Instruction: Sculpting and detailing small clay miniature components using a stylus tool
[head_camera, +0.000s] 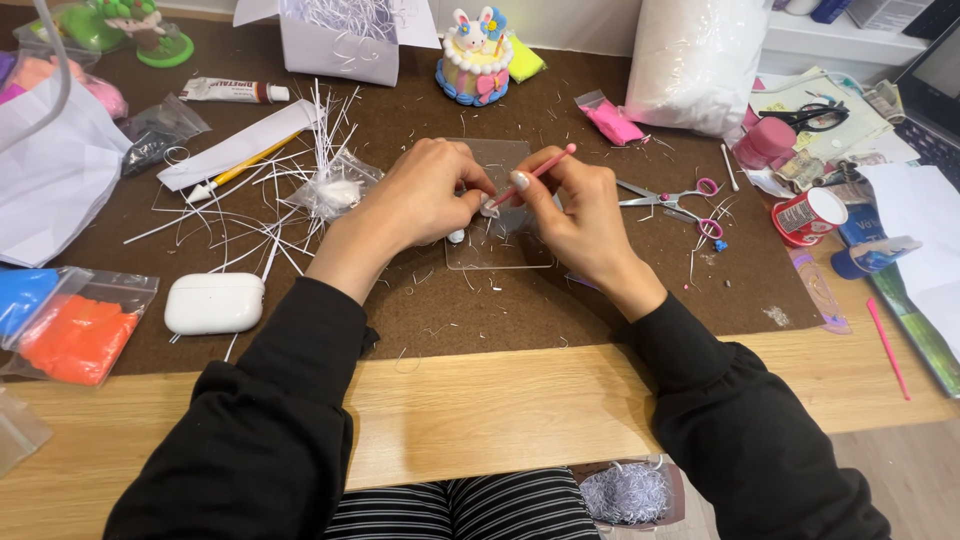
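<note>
- The left hand (425, 195) pinched a small white piece (489, 208) over a clear sheet (500, 250).
- The right hand (580, 215) gripped a pink tool (545, 170), tip at the piece.
- A brown mat (520, 310) covered the wooden desk (480, 410), strewn with paper shreds (250, 215); scissors (670, 198) lay nearby.

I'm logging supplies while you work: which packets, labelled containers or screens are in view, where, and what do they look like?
Tube: far left on the mat, white with a red cap end.
Clay bag: near left edge, clear plastic, orange block inside.
Pink bag: behind the hands, small clear packet, pink filling.
Pot: right of the scissors, round, red with a white label.
Laptop screen: far right corner, dark.
</note>
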